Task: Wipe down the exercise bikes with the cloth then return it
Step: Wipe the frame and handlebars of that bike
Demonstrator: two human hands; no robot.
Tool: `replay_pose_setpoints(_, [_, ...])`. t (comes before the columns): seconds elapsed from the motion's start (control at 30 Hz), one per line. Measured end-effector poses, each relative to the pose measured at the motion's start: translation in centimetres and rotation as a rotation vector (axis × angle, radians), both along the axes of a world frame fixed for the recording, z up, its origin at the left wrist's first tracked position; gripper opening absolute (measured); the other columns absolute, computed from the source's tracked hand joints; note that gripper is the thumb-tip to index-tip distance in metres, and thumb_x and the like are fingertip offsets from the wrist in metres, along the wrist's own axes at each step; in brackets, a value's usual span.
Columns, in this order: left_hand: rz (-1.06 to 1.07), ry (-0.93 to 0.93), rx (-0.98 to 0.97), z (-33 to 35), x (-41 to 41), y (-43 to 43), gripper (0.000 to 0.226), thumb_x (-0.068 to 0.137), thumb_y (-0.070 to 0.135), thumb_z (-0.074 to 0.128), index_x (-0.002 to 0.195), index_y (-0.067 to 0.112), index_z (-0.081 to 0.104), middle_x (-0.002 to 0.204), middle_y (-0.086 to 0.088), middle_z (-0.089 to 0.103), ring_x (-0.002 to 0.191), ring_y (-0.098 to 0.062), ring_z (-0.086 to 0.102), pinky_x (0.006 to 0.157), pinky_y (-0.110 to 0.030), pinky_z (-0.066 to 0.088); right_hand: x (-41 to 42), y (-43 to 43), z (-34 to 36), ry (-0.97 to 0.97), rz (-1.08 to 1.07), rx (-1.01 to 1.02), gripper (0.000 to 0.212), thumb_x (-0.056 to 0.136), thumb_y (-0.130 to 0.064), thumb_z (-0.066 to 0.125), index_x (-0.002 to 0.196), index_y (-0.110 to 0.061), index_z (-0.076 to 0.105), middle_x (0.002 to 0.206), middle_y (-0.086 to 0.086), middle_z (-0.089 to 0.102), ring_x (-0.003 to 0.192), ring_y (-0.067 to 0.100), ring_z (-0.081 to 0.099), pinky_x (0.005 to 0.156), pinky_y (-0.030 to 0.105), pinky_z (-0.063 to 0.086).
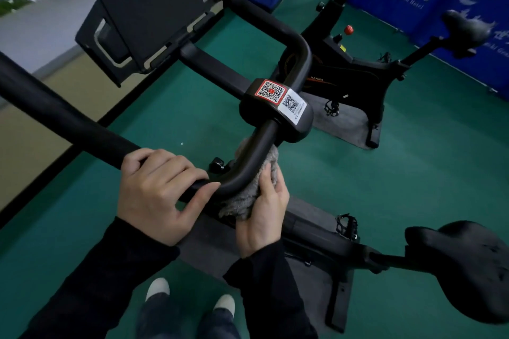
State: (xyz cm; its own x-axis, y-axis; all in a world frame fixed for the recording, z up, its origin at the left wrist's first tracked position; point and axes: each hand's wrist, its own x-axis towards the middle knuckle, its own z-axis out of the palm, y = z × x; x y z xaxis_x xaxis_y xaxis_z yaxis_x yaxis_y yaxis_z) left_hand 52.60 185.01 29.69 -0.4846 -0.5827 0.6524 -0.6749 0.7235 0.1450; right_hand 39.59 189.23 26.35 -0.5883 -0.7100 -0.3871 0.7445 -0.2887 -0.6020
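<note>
Under the bend of the handlebar (242, 170), the right grip (261, 217) clutches the cloth (248, 202) against it while the left grip (157, 192) curls round the straight part, so a loosening hold might drop the cloth onto the floor (192, 118).

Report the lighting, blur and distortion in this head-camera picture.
Head view: dim, flat light, no hard shadows or glare; wide-angle stretch enlarges the near saddle at the edge; the left hand on the handlebar, right hand and cloth are sharp; the far saddle is blurred.
</note>
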Motion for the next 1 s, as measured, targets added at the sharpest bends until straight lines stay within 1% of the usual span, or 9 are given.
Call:
replay_pose_setpoints(0.13, [-0.001,0.002,-0.002,0.1,-0.1,0.0,0.038,0.092,0.042,0.051,0.07,0.017,0.069,0.07,0.005,0.064,0.074,-0.022,0.061,0.08,-0.038,0.032,-0.7,-0.3,0.4,-0.043,0.041,-0.02,0.028,0.099,-0.004,0.041,0.121,-0.001,0.058,0.109,0.021,0.064,0.102,0.033,0.056,0.104,0.055,0.038])
replay_pose_setpoints(0.27, [0.007,0.011,0.0,-0.2,-0.1,0.0,0.036,0.092,0.042,0.052,0.07,0.018,0.068,0.071,0.006,0.064,0.074,-0.021,0.06,0.081,-0.037,0.031,0.1,0.9,0.7,-0.043,0.131,-0.057,0.031,0.089,-0.013,0.049,0.116,-0.007,0.063,0.105,0.013,0.071,0.098,0.026,0.066,0.095,0.044,0.049])
replay_pose_setpoints(0.43, [0.015,0.011,-0.005,-0.4,-0.2,0.0,0.035,0.091,0.042,0.052,0.071,0.019,0.069,0.071,0.007,0.064,0.074,-0.02,0.06,0.082,-0.036,0.03,-0.1,1.3,0.6,-0.016,0.164,0.003,0.028,0.1,-0.005,0.038,0.117,0.0,0.06,0.11,0.022,0.065,0.103,0.033,0.06,0.102,0.051,0.041])
replay_pose_setpoints(0.57, [0.003,0.021,0.001,-0.4,-0.1,0.1,0.034,0.091,0.042,0.053,0.072,0.019,0.069,0.072,0.006,0.065,0.075,-0.02,0.06,0.082,-0.037,0.031,0.3,2.5,1.6,0.073,0.23,0.06,0.027,0.097,-0.006,0.043,0.114,0.002,0.062,0.111,0.025,0.067,0.099,0.03,0.066,0.095,0.041,0.05])
replay_pose_setpoints(0.7, [-0.007,0.013,-0.005,-0.2,-0.1,-0.2,0.034,0.091,0.041,0.052,0.071,0.019,0.069,0.072,0.006,0.065,0.073,-0.022,0.062,0.082,-0.037,0.032,0.0,2.2,1.6,0.047,0.19,0.052,0.027,0.098,-0.004,0.042,0.115,0.008,0.059,0.115,0.034,0.061,0.102,0.037,0.061,0.098,0.049,0.046])
replay_pose_setpoints(0.77, [0.001,0.0,0.016,-0.1,-0.1,-0.1,0.033,0.09,0.04,0.053,0.071,0.018,0.069,0.072,0.006,0.065,0.074,-0.022,0.061,0.084,-0.039,0.032,0.1,2.8,1.5,0.089,0.232,0.047,0.026,0.096,-0.007,0.047,0.112,0.007,0.061,0.11,0.029,0.065,0.099,0.033,0.064,0.091,0.041,0.053])
replay_pose_setpoints(0.87, [0.036,0.007,0.052,0.1,-0.1,0.4,0.031,0.088,0.037,0.054,0.069,0.017,0.069,0.071,0.006,0.064,0.078,-0.022,0.062,0.094,-0.04,0.029,-1.0,4.3,1.2,0.313,0.26,0.16,0.016,0.093,-0.005,0.054,0.1,0.002,0.065,0.096,0.02,0.07,0.089,0.029,0.065,0.078,0.032,0.055])
replay_pose_setpoints(0.93, [0.079,0.022,0.08,0.3,-0.7,0.8,0.03,0.088,0.035,0.054,0.07,0.017,0.069,0.073,0.006,0.064,0.081,-0.021,0.062,0.099,-0.041,0.027,-3.3,4.6,1.4,0.63,0.175,0.296,0.01,0.093,-0.003,0.056,0.092,-0.007,0.065,0.087,0.009,0.069,0.083,0.023,0.063,0.077,0.039,0.052])
replay_pose_setpoints(1.0, [0.147,0.048,0.118,0.3,-1.9,1.7,0.03,0.088,0.036,0.053,0.072,0.017,0.069,0.075,0.006,0.064,0.083,-0.02,0.062,0.101,-0.041,0.027,-5.9,3.9,2.7,1.029,0.1,0.304,0.007,0.091,-0.008,0.057,0.092,-0.013,0.062,0.085,-0.008,0.067,0.081,0.011,0.062,0.077,0.034,0.051])
